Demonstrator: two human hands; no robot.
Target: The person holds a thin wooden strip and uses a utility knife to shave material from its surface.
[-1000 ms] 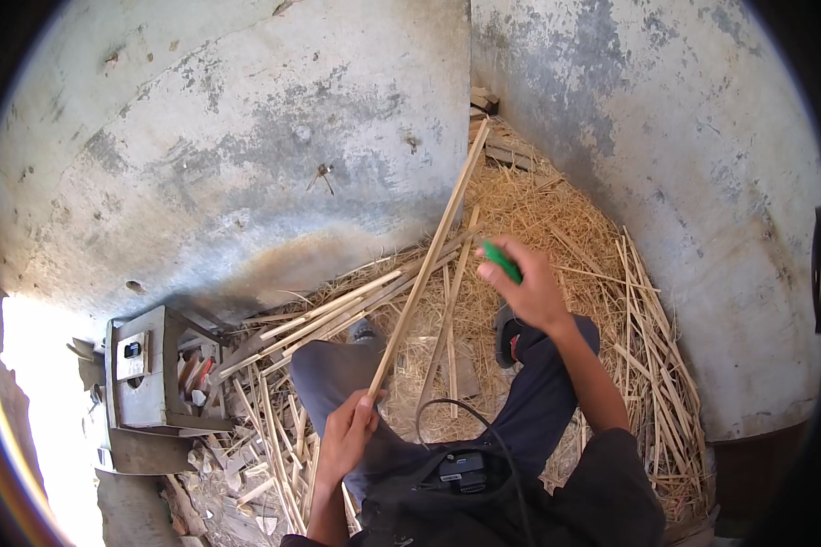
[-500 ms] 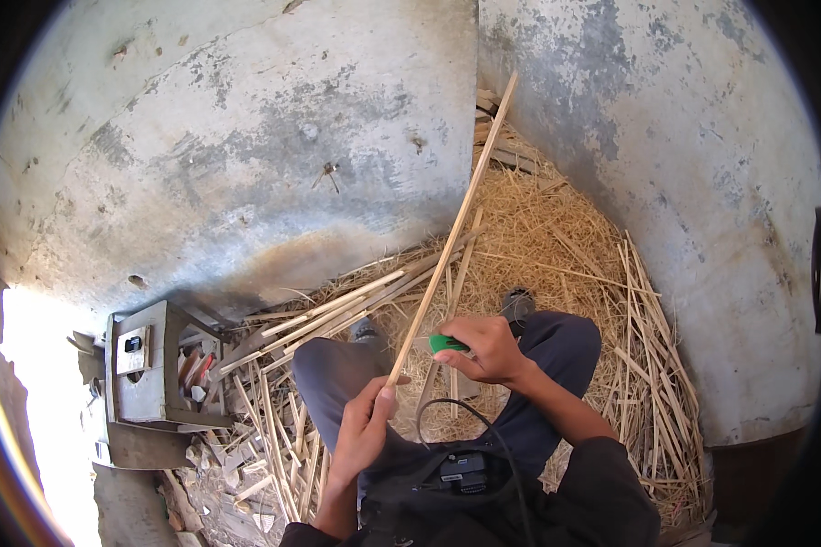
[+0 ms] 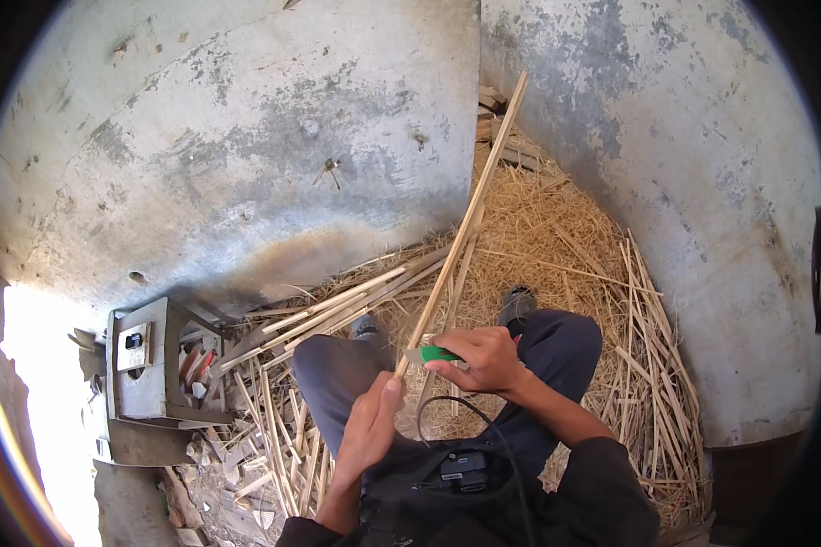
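Observation:
A long, straight wooden strip (image 3: 465,228) runs from my lap up toward the wall corner. Its near end is gripped by my left hand (image 3: 369,424), fingers wrapped round it. My right hand (image 3: 480,357) closes round a green-handled knife (image 3: 436,353). The knife's short pale blade lies against the strip or just over it, a little beyond my left fingers; exact contact is too small to make out. Both hands are above my lap, between my knees.
Straw and shavings (image 3: 538,223) cover the ground ahead. Bundled strips lie at left (image 3: 365,296) and along the right wall (image 3: 657,392). A grey wooden box (image 3: 146,360) with things inside stands at left. A black cable (image 3: 483,415) loops across my lap.
My right hand has moved left, bringing the knife blade onto or over the strip. The strip's far end has shifted slightly right. My left hand keeps its hold, slightly turned.

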